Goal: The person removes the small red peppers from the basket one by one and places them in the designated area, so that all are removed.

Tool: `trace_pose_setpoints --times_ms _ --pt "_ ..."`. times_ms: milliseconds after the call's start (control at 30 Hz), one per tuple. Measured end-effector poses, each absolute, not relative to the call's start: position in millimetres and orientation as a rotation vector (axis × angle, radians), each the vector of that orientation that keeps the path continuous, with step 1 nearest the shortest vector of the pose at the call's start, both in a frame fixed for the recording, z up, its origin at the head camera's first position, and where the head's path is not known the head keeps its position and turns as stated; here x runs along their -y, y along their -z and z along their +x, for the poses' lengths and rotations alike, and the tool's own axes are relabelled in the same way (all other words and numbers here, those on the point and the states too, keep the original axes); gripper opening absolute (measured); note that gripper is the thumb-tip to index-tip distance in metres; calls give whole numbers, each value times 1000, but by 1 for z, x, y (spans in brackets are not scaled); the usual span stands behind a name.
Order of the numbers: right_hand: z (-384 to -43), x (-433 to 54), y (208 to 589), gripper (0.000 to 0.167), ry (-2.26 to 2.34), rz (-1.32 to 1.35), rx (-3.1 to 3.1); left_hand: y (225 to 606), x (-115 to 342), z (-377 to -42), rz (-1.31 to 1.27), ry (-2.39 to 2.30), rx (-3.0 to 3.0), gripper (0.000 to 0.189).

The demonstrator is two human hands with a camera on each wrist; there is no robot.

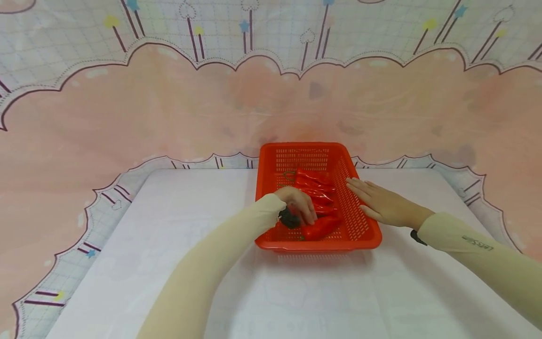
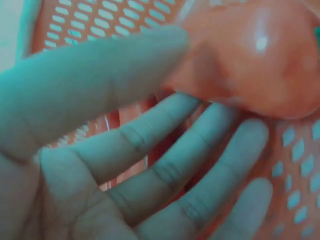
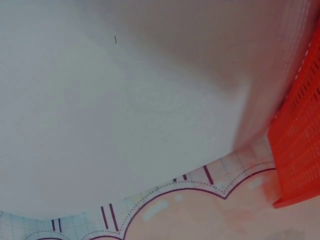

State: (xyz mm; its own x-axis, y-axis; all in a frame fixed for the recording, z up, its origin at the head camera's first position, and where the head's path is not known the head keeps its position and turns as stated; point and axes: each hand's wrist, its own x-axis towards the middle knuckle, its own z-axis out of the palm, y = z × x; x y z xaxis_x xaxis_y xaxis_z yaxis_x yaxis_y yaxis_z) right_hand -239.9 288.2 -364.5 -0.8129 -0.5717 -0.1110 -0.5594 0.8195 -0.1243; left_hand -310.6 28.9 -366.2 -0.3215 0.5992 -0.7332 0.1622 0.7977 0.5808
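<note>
A red plastic basket [image 1: 322, 245] holds several glossy red peppers [image 1: 313, 193] lying crosswise in a row. My left hand [image 1: 298, 203] reaches down inside it at the pepper nearest the front rim [image 1: 322, 228]. In the left wrist view, the thumb and the nearly straight fingers of that hand spread on either side of the narrow end of this plump pepper [image 2: 260, 60]. A shadow falls on the pepper beside the thumb tip. On the basket's right rim, my right hand [image 1: 385, 203] rests with straight fingers. The right wrist view shows no part of this hand.
The basket stands on a white-covered table [image 1: 169, 212], near its back edge. Behind the table hangs a pink and white patterned cloth [image 1: 190, 108]. The basket's perforated side wall [image 3: 302, 135] shows at the edge of the right wrist view.
</note>
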Motion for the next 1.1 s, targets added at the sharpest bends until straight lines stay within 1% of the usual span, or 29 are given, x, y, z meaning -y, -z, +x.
trace_pose_setpoints --times_ms 33,67,167,267,300,400,567,733,900,1100 --pt "-240 -288 365 70 130 -898 -2859 370 -30 -310 562 -494 -1890 44" --pt "-240 -288 365 70 130 -902 -2858 384 -33 -319 558 -524 -1850 47" --pt "-240 -289 365 69 139 -912 -2856 394 -37 -321 557 -515 -1846 50" --pt "-240 -289 366 69 144 -919 -2857 401 -42 -323 582 -502 -1809 49" --pt "-240 -289 366 69 146 -921 -2859 391 -41 -313 588 -468 -1837 48" --pt "-241 -289 366 70 148 -915 -2863 385 -41 -305 635 -398 -1849 52" --pt "-240 -288 366 70 143 -908 -2866 379 -38 -300 713 -287 -1864 62" --pt "-239 -288 367 70 148 -905 -2869 377 -36 -299 608 -362 -1824 66" --pt "-240 -289 367 70 147 -907 -2869 375 -34 -299 548 -405 -1845 61" --pt "-240 -288 366 69 154 -911 -2870 367 -29 -303 614 -340 -1975 52"
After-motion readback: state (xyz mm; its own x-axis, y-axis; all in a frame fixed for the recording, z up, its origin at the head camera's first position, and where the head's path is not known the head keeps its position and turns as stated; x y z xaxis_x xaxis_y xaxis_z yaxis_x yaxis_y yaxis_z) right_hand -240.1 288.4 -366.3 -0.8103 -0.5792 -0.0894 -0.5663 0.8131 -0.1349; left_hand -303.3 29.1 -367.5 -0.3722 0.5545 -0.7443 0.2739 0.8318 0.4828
